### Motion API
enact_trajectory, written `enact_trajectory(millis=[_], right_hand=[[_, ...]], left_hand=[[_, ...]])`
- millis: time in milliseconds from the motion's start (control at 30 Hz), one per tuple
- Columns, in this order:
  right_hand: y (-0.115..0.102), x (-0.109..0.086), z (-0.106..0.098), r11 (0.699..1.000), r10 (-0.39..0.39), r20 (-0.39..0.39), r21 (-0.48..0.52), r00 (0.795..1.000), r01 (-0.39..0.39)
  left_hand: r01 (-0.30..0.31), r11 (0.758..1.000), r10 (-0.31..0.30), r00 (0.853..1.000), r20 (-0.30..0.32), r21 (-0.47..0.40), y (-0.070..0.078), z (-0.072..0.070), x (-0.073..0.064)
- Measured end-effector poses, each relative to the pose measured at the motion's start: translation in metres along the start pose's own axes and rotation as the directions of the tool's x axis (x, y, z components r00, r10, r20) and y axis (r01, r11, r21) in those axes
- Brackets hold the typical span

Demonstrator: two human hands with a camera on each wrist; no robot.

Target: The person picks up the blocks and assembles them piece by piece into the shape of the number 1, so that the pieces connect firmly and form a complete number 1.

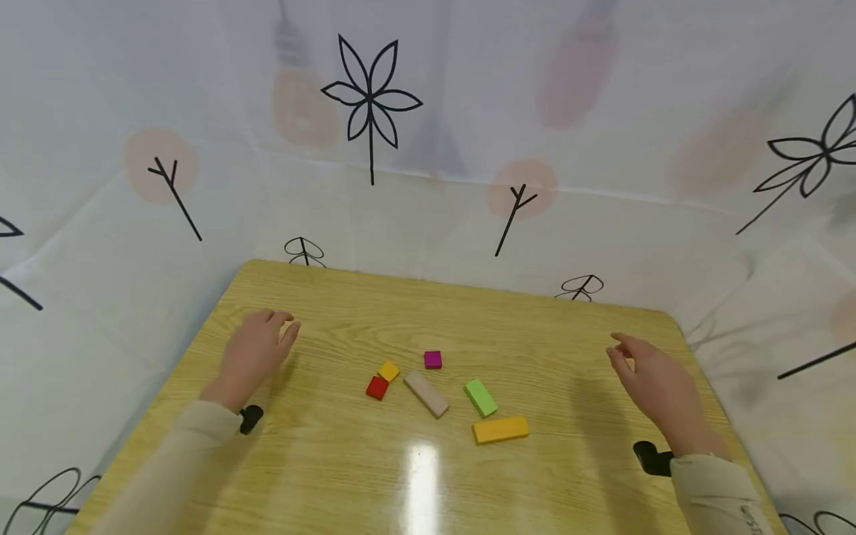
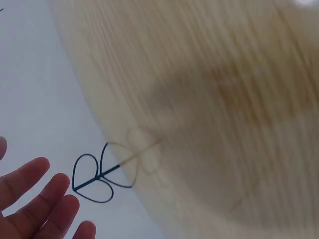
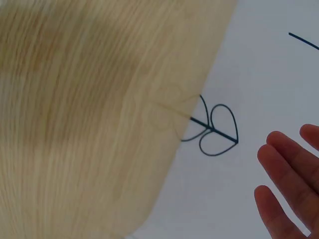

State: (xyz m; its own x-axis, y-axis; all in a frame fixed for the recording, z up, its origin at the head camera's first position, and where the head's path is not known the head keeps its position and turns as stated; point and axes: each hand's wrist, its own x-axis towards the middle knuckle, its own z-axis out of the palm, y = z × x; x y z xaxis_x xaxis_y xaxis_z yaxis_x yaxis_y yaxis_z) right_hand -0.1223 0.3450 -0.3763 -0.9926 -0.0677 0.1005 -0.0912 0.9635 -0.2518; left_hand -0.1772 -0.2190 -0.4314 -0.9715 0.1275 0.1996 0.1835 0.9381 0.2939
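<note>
Holds nothing in the relaxed fingers of left hand (image 1: pixel 254 349) or right hand (image 1: pixel 660 380); has a yellow oblong block (image 1: pixel 500 430), lengthwise left-right on the worktop (image 1: pixel 521 494), left and near of the closer right hand.

Wood-grain table (image 1: pixel 321 468), yellowish, far corners rounded. Bright glare streak (image 1: pixel 421 487) low in head view. White cloth (image 1: pixel 441 148) behind and both sides, black line prints: six-petal flower (image 1: pixel 370 98), twigs (image 1: pixel 178 197) over peach discs (image 1: pixel 143 167), leaf sprigs (image 1: pixel 304 251) near table's far edge (mirrored in glossy surface, wrist views).
</note>
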Motion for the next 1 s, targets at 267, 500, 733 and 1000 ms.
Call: enact_trajectory(millis=[267,500,733,1000], right_hand=[[-0.010,-0.002,0.041,0.991,0.017,-0.047,0.136,0.999,-0.010],[-0.028,-0.002,0.071,0.967,0.031,-0.008,0.252,0.999,-0.028],[-0.045,0.001,0.096,0.951,0.021,0.019,0.307,1.000,-0.026],[-0.067,0.001,0.126,0.919,0.009,0.153,0.388,0.988,-0.069]], left_hand=[[0.039,0.994,-0.032,0.997,0.066,-0.103,0.018,0.022,-0.015],[0.055,0.985,-0.046,0.997,0.054,-0.164,0.034,0.039,-0.023],[0.075,0.967,-0.074,0.997,0.013,-0.244,0.052,0.055,-0.032],[0.093,0.933,-0.092,0.996,0.019,-0.348,0.075,0.075,-0.057]])
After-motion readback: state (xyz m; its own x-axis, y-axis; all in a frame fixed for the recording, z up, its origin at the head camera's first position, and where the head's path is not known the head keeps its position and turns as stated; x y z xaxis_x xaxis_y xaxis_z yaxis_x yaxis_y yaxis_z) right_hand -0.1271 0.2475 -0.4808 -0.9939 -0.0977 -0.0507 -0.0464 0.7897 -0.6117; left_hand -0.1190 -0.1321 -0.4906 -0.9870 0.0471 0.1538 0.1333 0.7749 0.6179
